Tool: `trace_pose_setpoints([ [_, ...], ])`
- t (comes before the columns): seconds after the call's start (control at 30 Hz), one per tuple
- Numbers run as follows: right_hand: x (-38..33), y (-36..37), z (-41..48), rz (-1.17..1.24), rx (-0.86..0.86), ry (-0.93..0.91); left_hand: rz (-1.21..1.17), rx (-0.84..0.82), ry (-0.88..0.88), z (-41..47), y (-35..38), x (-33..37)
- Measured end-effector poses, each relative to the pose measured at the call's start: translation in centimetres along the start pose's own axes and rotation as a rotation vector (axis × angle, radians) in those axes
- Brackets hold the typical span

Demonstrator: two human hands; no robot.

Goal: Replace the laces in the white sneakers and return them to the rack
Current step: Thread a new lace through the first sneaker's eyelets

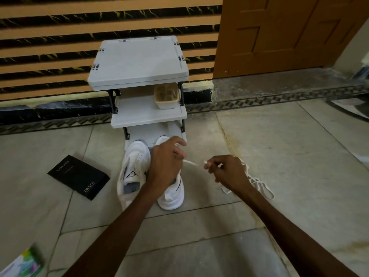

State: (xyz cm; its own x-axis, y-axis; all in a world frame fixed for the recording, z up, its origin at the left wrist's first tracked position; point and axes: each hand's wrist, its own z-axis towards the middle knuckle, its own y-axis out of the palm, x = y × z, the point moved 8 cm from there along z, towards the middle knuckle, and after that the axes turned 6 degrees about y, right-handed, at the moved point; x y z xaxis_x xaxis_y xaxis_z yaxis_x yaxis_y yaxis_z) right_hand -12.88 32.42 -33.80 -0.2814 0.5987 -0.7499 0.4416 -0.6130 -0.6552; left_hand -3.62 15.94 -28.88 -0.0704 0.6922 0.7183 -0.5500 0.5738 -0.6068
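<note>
Two white sneakers stand side by side on the floor in front of the rack (pixel 139 62). The left sneaker (pixel 134 168) shows its tongue and has no lace. My left hand (pixel 166 162) hovers over the right sneaker (pixel 171 198) and pinches one end of a white lace (pixel 191 162). My right hand (pixel 227 172) pinches the other lace tip just to the right. A loose pile of white laces (pixel 257 182) lies on the floor behind my right hand.
The grey three-shelf rack stands against a striped wall; a beige plastic box (pixel 166 95) sits on its middle shelf. A black box (pixel 78 176) lies on the floor left of the sneakers. A colourful packet (pixel 24 264) is at bottom left. A wooden door (pixel 279 33) is at right.
</note>
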Motion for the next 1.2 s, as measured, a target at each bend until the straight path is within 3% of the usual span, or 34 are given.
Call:
trace_pose_setpoints([
  [0.13,-2.9,-0.4,-0.3,0.052,0.019,-0.127,-0.059,-0.211,-0.038,-0.7,3.1,1.1],
  [0.3,-3.7,-0.6,-0.3,-0.066,0.088,-0.187,0.035,-0.194,0.005,-0.3,3.0,2.3],
  [0.47,-2.5,-0.5,-0.6,-0.252,0.121,-0.050,0.062,-0.217,-0.057,-0.2,3.2,1.6],
  [0.7,3.6,-0.9,0.4,-0.468,0.118,0.200,0.103,0.113,0.011,0.8,-3.4,3.9],
  [0.83,7.4,-1.6,0.6,-0.432,0.197,0.349,0.126,0.239,-0.033,1.3,-6.4,4.1],
  [1.0,3.1,-1.7,1.1,-0.230,0.105,0.094,0.286,-0.090,-0.105,1.2,-2.7,2.5],
  [1.1,-2.4,-1.8,0.4,-0.219,0.101,-0.106,0.167,-0.198,-0.069,0.8,-0.6,2.6],
  [1.2,-5.5,-1.9,-0.3,-0.283,0.130,-0.180,0.121,-0.252,-0.044,0.9,0.8,3.9],
])
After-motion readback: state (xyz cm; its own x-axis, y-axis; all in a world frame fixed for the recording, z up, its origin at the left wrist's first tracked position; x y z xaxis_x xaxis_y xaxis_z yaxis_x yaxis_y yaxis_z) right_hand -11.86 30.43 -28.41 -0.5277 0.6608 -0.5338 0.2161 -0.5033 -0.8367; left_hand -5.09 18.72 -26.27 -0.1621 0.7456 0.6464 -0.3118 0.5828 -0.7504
